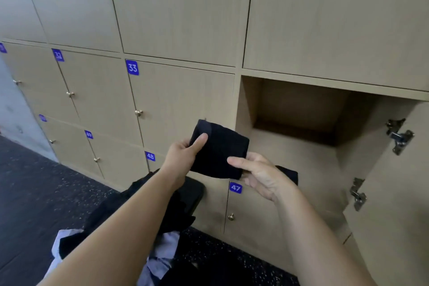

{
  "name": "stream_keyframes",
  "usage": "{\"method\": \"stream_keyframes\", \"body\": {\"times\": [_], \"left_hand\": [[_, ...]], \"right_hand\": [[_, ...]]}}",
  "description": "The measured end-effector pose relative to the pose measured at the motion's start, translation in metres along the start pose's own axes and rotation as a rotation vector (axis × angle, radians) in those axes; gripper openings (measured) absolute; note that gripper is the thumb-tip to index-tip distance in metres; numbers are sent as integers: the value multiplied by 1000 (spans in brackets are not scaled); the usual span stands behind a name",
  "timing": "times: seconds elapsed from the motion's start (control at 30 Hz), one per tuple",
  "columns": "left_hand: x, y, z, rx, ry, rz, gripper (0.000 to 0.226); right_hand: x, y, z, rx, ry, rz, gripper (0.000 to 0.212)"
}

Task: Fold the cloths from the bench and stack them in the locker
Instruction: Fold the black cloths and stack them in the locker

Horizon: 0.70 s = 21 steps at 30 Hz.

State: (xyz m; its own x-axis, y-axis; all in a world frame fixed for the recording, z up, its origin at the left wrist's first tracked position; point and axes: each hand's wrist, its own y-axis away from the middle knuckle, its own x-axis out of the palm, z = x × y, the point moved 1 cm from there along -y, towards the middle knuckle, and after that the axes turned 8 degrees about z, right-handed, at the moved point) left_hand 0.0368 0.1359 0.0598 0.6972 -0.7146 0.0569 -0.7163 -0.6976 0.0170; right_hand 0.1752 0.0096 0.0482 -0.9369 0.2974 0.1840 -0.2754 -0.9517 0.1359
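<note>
A folded black cloth (218,151) is held in the air in front of the lockers, just left of the open locker (299,111). My left hand (183,158) grips its left edge, thumb on top. My right hand (257,174) pinches its lower right corner, and a bit of black cloth shows behind that hand. The open locker's inside looks bare. Below my arms lies a pile of black and light blue cloths (162,251) on a dark bench (195,193).
The open locker's door (394,193) swings out to the right, its metal hinges showing. Shut lockers numbered 33 (132,67), 48 (150,156) and 47 (235,187) surround it. Dark speckled floor (46,193) lies to the left.
</note>
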Motion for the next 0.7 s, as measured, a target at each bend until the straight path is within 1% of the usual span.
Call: {"method": "stream_keyframes", "body": {"times": [0.1,0.17,0.3,0.43,0.53,0.57,0.63,0.7], "left_hand": [[23,-6,15,-26,57,-19,30],[34,-10,24,-34,66,6,32],[52,-18,42,-47,95,98,25],[71,-29,62,-90,100,193,26],[89,-38,79,-177,153,266,24],[96,-41,87,-211,162,278,25],[107,-50,106,-271,156,278,27],[118,-63,127,-308,92,241,20]], "right_hand": [[-13,6,-15,-59,-34,-145,30],[-23,11,-21,-100,-45,-228,23],[-44,19,-29,-122,-8,-323,15],[-72,17,-48,-150,18,-514,30],[-94,14,-68,-183,86,-630,56],[-104,13,-78,-179,102,-678,59],[-122,12,-95,-157,141,-756,57],[-138,11,-108,-112,188,-814,51]]}}
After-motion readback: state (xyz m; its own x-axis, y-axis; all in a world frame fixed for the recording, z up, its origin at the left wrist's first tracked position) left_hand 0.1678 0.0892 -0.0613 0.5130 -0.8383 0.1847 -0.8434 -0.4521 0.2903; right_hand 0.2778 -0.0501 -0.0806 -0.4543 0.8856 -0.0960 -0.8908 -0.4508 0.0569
